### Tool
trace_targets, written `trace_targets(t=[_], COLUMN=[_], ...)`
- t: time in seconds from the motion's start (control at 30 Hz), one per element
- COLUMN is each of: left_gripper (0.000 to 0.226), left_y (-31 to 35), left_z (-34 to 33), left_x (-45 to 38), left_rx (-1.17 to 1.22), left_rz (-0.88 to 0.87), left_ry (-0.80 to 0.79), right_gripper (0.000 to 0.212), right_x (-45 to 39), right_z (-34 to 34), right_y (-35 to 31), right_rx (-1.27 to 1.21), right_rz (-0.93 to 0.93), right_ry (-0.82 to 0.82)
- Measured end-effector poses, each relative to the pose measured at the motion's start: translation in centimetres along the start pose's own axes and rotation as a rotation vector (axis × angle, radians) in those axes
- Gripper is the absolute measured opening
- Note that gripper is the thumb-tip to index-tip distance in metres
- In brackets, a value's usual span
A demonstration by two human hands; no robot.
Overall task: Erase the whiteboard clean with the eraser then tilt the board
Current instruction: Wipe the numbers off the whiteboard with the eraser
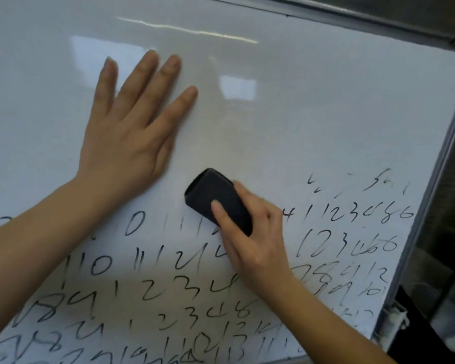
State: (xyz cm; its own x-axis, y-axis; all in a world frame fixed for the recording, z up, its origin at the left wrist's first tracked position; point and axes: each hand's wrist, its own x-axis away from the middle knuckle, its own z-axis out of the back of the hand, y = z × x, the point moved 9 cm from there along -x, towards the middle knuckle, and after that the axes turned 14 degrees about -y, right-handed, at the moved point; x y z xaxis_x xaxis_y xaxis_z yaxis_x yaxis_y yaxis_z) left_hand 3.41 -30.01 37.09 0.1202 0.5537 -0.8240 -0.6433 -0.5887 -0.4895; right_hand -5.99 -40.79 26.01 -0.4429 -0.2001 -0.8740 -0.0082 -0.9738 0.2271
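Two hands work the whiteboard [286, 106] in the head view: left hand [128, 139] flat with fingers spread, pressing the cleared upper half; right hand [250, 240] gripping the dark eraser [217, 199], thumb laid on top, at the line where clean surface meets writing, about mid-board. Rows of handwritten numbers [147, 287] cover the lower half out to the right edge and bottom edge; some near the eraser look half-smeared. Likely risks: both forearms lie across inked rows, so skin may drag marker onto wiped areas; light strokes may leave ghost traces such as the faint marks near the upper right of the writing; if the bracing hand lifts, the board might shift under pressure. Board surface glossy, ceiling lights reflected. Metal frame [436, 164] along the right side, bracket at its lower corner; surroundings dark, indistinct.
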Motion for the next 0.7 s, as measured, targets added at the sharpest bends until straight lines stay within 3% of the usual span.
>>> trace_targets(t=[0.43, 0.57, 0.7], left_gripper=[0.045, 0.044, 0.045], left_y=[-0.1, 0.2, 0.2], left_z=[-0.1, 0.2, 0.0], left_x=[0.1, 0.1, -0.1], left_rx=[0.073, 0.078, 0.078], left_rz=[-0.009, -0.013, -0.012], left_ry=[0.024, 0.039, 0.028], right_gripper=[0.042, 0.041, 0.043], right_x=[-0.6, 0.2, 1.4], right_z=[4.9, 3.7, 1.3], right_y=[9.3, 6.6, 3.5], right_rx=[0.074, 0.023, 0.046], right_rz=[-0.380, -0.357, -0.261], right_ry=[0.194, 0.204, 0.078])
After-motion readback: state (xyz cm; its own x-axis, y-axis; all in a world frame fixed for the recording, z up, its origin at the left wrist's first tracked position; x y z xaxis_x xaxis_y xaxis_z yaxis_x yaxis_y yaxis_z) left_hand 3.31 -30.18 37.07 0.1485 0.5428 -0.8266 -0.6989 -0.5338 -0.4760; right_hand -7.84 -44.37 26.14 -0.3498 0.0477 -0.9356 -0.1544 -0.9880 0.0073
